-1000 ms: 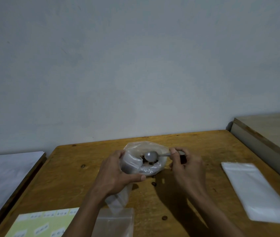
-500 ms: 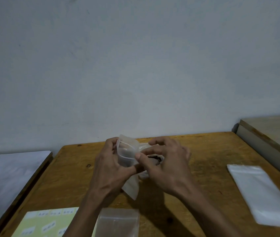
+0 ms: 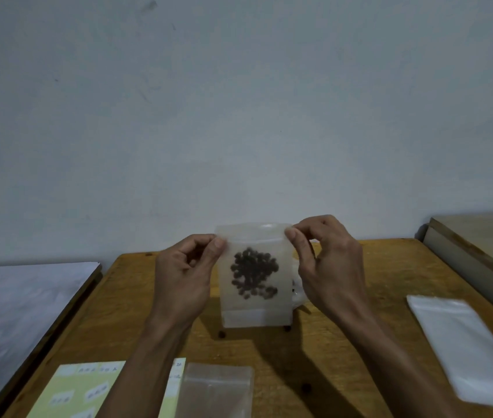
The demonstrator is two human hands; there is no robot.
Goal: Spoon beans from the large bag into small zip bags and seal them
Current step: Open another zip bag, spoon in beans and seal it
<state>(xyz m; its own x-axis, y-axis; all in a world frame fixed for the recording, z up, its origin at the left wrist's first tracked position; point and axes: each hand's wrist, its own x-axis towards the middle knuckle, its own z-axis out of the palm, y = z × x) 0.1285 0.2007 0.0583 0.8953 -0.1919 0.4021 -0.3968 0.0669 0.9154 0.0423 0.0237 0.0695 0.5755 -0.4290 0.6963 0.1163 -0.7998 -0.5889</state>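
A small translucent zip bag [image 3: 254, 312] hangs upright above the wooden table [image 3: 344, 342], with a dark clump of beans [image 3: 252, 274] inside it. My left hand [image 3: 185, 276] pinches the bag's top left corner and my right hand [image 3: 326, 260] pinches its top right corner at the zip strip. The large bag [image 3: 298, 292] is mostly hidden behind the small bag and my right hand; only a bit of clear plastic shows. The spoon is not visible.
Another small zip bag [image 3: 215, 387] lies flat at the near edge, beside a yellow sticker sheet [image 3: 82, 390]. A stack of white bags [image 3: 468, 348] lies at the right. Loose beans [image 3: 222, 334] dot the table. A white surface [image 3: 13, 312] adjoins on the left, a wooden ledge [image 3: 480, 251] on the right.
My right hand no longer holds the spoon over the large bag. Both hands have lifted the small bag with beans upright and now hold its top corners.
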